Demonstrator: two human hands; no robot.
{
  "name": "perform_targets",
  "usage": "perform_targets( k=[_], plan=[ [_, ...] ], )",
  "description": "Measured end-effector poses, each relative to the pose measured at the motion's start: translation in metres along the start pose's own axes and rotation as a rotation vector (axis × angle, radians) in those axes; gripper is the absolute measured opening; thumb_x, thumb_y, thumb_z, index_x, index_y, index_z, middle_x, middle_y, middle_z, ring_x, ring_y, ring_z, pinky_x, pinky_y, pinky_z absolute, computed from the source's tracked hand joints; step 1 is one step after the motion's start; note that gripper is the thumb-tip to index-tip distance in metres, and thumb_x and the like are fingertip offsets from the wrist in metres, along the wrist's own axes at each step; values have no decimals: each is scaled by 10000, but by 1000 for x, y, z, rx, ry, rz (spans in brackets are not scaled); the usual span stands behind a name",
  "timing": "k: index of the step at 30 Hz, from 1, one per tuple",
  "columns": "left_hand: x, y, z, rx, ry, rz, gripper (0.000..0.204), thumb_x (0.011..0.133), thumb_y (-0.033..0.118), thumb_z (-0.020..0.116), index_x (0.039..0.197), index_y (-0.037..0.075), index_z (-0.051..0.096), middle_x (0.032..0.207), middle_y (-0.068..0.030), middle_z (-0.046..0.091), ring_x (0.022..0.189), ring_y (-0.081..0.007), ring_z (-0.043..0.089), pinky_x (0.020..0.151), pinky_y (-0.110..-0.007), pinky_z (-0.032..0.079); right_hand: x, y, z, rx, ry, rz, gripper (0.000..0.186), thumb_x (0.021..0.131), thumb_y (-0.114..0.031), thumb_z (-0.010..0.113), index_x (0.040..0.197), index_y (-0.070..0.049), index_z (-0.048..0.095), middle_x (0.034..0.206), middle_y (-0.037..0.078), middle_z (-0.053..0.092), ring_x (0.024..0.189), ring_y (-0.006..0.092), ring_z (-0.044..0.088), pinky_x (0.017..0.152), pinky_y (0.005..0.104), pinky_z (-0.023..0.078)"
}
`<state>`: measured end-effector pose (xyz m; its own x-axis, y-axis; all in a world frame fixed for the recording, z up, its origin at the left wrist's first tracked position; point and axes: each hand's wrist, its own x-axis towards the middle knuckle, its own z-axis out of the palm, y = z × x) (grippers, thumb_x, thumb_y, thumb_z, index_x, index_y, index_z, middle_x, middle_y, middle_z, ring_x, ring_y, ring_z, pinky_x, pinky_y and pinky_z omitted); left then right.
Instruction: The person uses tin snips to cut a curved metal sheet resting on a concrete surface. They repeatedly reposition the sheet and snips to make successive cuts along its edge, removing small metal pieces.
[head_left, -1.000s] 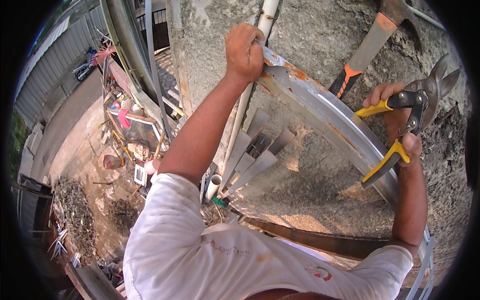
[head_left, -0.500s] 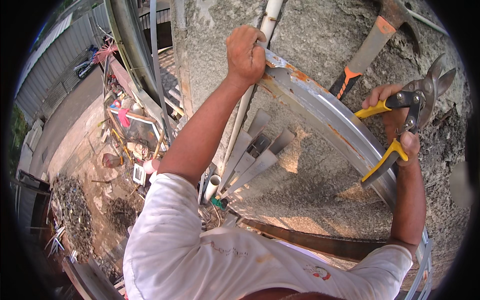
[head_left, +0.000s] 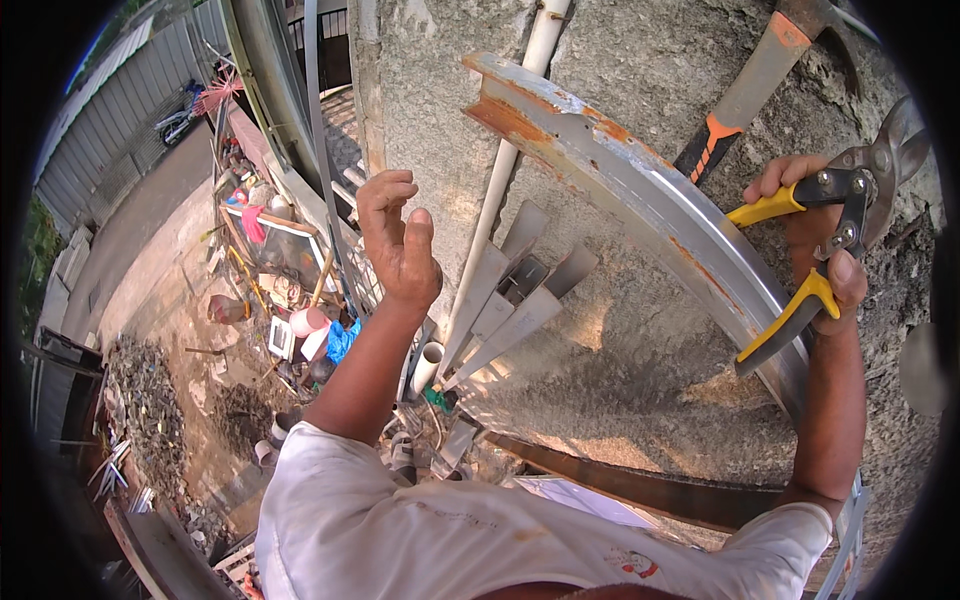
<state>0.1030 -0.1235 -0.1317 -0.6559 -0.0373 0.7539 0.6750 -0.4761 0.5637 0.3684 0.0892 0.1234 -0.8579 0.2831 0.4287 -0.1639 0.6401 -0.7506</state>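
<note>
My left hand is raised in the air, fingers slightly curled and apart, with nothing in it. To its right, the cut end of a long grey metal channel with rust patches lies over a white pipe on the rough concrete. My right hand grips yellow-handled tin snips above the channel's right part. The snips' handles are spread, and their blades point up and to the right, away from the channel. Behind the channel lies a hammer with a grey and orange handle.
A white pipe runs along the concrete. Several flat metal strips stand beside an upright pipe end. A ledge edge drops to lower ground at the left, with rubble and scattered junk. A metal post rises at upper left.
My left hand has let go of the channel's end and moved left and down, its fingers opening. My right hand with the tin snips has shifted slightly right in the view.
</note>
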Motion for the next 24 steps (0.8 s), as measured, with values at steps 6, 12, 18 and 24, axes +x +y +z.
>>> perform_targets(
  k=[6, 12, 18, 24],
  plan=[
    [-51, -4, -46, 50, -91, -108, 249, 952, 132, 575, 1173, 20, 552, 1243, -153, 504, 1139, -229, 510, 1009, -378, 440, -17, -30, 6, 78, 95, -131, 904, 655, -718, 719, 1258, -77, 514, 1147, 99, 523, 1124, 305, 594, 1077, 481, 449],
    [-65, 16, -63, -116, -279, -225, 281, 979, 244, 607, 1140, 16, 576, 1159, -159, 544, 1039, -233, 552, 942, -373, 462, -76, -17, 87, 630, -36, -169, 854, 560, -583, 902, 1157, -101, 527, 1083, 103, 551, 1075, 350, 631, 1093, 550, 475],
    [-89, 19, -87, -266, -979, -563, 415, 961, 430, 655, 1042, 26, 603, 1024, -97, 589, 966, -216, 577, 881, -375, 466, -178, 105, 246, 1116, 35, 257, 766, 734, -495, 803, 1273, -43, 499, 1176, 150, 566, 1175, 331, 594, 1069, 524, 445],
    [-197, 36, -120, -123, -1483, -1035, 1014, 795, 556, 840, 1497, -15, 381, 1396, -233, 515, 1337, -348, 512, 1156, -468, 384, -279, 180, 353, 857, 203, 662, 495, 835, -256, 641, 1254, -49, 476, 1187, 117, 552, 1118, 206, 551, 1012, 396, 443]
  ],
)
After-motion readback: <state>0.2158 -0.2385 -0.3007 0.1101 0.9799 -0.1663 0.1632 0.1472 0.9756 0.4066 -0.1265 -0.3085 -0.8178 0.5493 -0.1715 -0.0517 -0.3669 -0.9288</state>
